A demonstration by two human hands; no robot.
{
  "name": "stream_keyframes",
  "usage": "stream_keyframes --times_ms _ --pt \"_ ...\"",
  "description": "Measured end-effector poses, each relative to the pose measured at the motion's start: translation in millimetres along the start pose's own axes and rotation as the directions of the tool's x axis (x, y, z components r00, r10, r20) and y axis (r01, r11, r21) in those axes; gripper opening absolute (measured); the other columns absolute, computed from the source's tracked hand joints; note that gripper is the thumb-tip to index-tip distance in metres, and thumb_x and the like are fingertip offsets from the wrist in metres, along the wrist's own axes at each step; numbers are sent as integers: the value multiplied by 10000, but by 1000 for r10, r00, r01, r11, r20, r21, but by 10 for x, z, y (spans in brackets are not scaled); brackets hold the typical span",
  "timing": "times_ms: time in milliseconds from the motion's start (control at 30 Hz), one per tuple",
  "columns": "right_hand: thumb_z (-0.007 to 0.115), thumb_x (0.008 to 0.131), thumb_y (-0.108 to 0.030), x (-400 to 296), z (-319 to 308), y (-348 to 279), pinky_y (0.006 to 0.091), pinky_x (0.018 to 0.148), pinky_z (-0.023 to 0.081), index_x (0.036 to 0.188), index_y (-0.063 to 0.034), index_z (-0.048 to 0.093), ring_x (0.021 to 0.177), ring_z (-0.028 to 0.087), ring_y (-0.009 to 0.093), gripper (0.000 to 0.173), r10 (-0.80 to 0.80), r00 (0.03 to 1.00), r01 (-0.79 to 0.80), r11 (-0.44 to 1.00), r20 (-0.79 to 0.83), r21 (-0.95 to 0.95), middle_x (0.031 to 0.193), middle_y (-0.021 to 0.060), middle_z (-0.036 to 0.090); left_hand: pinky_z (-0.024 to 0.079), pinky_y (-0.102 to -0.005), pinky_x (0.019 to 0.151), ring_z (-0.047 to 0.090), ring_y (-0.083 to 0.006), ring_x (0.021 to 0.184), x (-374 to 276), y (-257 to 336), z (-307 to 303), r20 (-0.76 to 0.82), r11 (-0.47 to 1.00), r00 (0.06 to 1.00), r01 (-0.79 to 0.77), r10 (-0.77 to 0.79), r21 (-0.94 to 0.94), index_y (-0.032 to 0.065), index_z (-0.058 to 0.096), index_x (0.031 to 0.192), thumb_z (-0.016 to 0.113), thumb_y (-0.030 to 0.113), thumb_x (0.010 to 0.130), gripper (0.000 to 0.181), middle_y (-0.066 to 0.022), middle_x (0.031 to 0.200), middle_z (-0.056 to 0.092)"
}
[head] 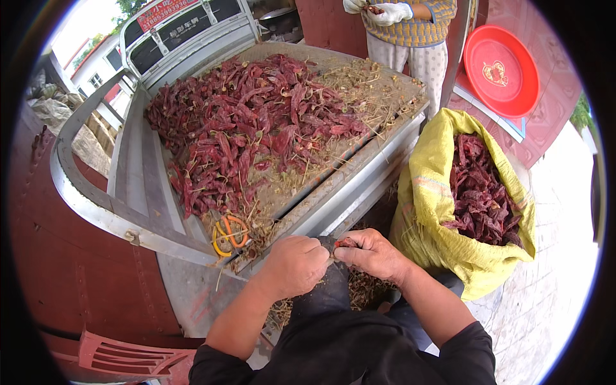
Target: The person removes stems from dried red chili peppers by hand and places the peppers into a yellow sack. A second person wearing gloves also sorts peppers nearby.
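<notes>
Above my lap, my right hand (368,255) grips a dried red chili pepper (345,242) between thumb and fingers. My left hand (301,263) is closed at the pepper's stem end, almost touching my right hand; its fingertips are mostly hidden. A large heap of dried red peppers (250,110) covers much of the truck bed (288,190) in front of me. Orange-and-yellow-handled scissors (231,235) lie at the bed's near corner, left of my hands. To my right stands a yellow woven sack (428,211), its mouth open, filled with dark red peppers (481,192).
Across the bed stands a person (409,29) in white gloves, holding peppers. A red plastic basin (515,86) leans at the right. The bed's metal side rail (91,211) curves along the left. Stem litter (368,288) lies below my hands, and a red plastic chair (130,356) stands behind left.
</notes>
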State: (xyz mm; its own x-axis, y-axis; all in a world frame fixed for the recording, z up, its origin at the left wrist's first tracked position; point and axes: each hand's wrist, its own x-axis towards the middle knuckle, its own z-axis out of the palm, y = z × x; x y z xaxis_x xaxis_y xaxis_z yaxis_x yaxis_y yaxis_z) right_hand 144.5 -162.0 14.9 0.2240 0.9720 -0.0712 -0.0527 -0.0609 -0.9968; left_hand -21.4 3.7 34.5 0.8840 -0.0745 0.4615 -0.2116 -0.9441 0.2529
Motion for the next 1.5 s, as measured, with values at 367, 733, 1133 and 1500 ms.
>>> stream_keyframes --times_ms 367,733,1133,1500 --pt "741 930 -148 -221 -678 -383 412 748 531 1033 -21 672 850 669 296 177 -360 931 218 396 68 -892 947 126 665 473 -461 643 599 -362 717 -22 86 46 226 910 971 28 73 -413 78 586 771 706 194 911 218 -109 751 558" --pt "745 898 -134 -1230 -2141 -688 441 974 555 1273 24 683 1152 691 402 412 -433 703 -559 154 -564 -815 1312 214 689 497 -503 862 687 -346 992 -206 -949 -124 -305 675 804 594 -510 437 88 758 1060 763 322 900 284 -123 998 704" --pt "753 958 -126 -490 -647 -265 373 943 562 1213 25 728 1037 723 276 297 -255 901 16 828 -351 -561 1099 161 748 535 -331 764 676 -160 836 -334 -1232 -224 -394 751 645 612 -655 -247 17 744 1021 744 113 934 130 -74 915 730" --pt "687 1067 -186 206 154 66 267 739 549 1170 -33 775 803 615 45 204 -87 949 127 986 -303 112 932 -39 747 541 -378 639 702 -242 679 -115 -101 30 -17 825 864 475 -504 -304 0 701 964 804 349 953 364 -137 818 720"
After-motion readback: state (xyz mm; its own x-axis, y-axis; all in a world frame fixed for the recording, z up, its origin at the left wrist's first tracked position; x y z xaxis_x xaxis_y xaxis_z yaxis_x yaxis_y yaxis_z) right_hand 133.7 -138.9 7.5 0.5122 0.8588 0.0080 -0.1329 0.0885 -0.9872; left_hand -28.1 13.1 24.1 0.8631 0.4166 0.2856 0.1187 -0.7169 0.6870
